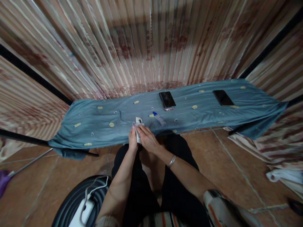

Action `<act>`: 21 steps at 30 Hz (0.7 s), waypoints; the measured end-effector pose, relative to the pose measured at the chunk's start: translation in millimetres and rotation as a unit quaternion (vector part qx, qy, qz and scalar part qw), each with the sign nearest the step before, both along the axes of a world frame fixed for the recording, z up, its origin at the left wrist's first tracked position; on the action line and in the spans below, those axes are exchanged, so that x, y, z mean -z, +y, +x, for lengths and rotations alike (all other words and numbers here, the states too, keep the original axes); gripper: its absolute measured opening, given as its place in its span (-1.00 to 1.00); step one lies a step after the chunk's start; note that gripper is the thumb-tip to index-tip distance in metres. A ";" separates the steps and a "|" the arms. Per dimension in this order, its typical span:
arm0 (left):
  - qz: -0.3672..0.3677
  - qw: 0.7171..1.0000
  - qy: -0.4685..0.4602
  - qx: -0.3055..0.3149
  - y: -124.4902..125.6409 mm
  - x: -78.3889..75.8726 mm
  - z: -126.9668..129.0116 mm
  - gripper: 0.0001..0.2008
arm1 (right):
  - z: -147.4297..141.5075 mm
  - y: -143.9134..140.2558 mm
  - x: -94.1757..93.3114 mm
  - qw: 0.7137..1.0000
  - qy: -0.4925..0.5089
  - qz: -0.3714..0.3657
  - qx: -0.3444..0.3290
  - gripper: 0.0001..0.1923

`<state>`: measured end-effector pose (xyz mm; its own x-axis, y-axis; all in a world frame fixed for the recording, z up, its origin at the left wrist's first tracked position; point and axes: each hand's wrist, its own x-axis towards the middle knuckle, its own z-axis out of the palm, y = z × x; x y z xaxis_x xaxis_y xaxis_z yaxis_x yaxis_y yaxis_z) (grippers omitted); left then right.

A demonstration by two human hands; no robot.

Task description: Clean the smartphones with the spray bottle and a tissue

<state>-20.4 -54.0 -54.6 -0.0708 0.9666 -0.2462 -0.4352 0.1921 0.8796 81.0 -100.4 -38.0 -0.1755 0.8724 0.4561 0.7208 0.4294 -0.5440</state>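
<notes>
Far left: purple thing (3,181) on the tile floor (236,164), too blurred to identify, with a thin rod (33,161) lying next to it. Dark bar (47,145) runs under the left end of the blue cloth (99,124).

Bottom left: black round object (71,205) with a white power strip (81,214) on it, white cable (96,186) looping up from the strip.

Cloth is draped over a long narrow surface against the striped curtain (142,47). Small yellow motifs are scattered across the cloth.

Centre, near edge of cloth: left hand (133,140) and right hand (148,138) meet on a small white device (138,123). Left hand is curled around its left side, thumb up along it. Right hand covers the lower part from the right, fingers folded over it. Both closed on it. Only the top end of the device shows above the fingers; can't tell what it is. It sits at the cloth edge, just in front of the person's knees. Bracelet (172,161) on the right wrist.

Just right of the hands: small bottle with blue cap (159,118) lying on its side on the cloth, apart from the hands.

Behind that: phone (167,100) face up, screen dark. Well to the right: second phone (222,97), also dark, near the cloth's right end.

Far right on the floor: white bag (284,176), crumpled.
</notes>
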 end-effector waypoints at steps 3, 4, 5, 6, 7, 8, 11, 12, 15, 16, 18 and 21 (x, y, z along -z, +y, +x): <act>0.029 0.999 0.031 -0.031 -2.7 -3.8 4.0 -0.75 | 2.9 6.9 1.0 0.998 0.045 -0.027 0.023 -0.51; 0.034 0.998 0.040 -0.038 -3.3 -4.1 4.5 -0.78 | 4.1 8.9 1.5 0.997 0.064 -0.035 0.033 -0.53; 0.038 0.997 0.050 -0.046 -3.9 -4.1 4.6 -0.80 | 5.3 10.7 1.8 0.995 0.084 -0.043 0.044 -0.55; 0.042 0.996 0.062 -0.053 -4.6 -3.9 4.3 -0.81 | 6.7 11.9 2.1 0.992 0.104 -0.051 0.052 -0.56; 0.046 0.995 0.073 -0.056 -5.3 -3.6 3.8 -0.82 | 8.1 12.7 2.1 0.989 0.123 -0.060 0.058 -0.58; 0.050 0.994 0.084 -0.055 -6.2 -3.5 3.2 -0.81 | 9.5 13.0 2.0 0.986 0.141 -0.068 0.061 -0.58; 0.061 0.992 0.104 -0.035 -9.8 -4.7 2.2 -0.79 | 12.7 12.0 1.3 0.978 0.177 -0.093 0.067 -0.58; 0.063 0.992 0.107 -0.028 -11.2 -5.4 2.2 -0.77 | 13.4 11.3 1.0 0.975 0.185 -0.101 0.070 -0.57; 0.058 0.993 0.098 -0.017 -14.6 -6.8 1.7 -0.70 | 14.4 9.6 -0.1 0.968 0.201 -0.130 0.079 -0.62; 0.051 0.995 0.087 -0.016 -15.2 -6.7 1.2 -0.67 | 14.8 9.2 -0.6 0.965 0.205 -0.140 0.079 -0.65; 0.032 0.998 0.056 -0.011 -15.5 -5.3 -0.4 -0.62 | 16.2 9.1 -1.5 0.961 0.213 -0.159 0.077 -0.72; -0.003 1.000 0.007 0.014 -13.9 -3.0 -3.7 -0.55 | 20.6 10.9 -1.3 0.949 0.246 -0.181 0.083 -0.79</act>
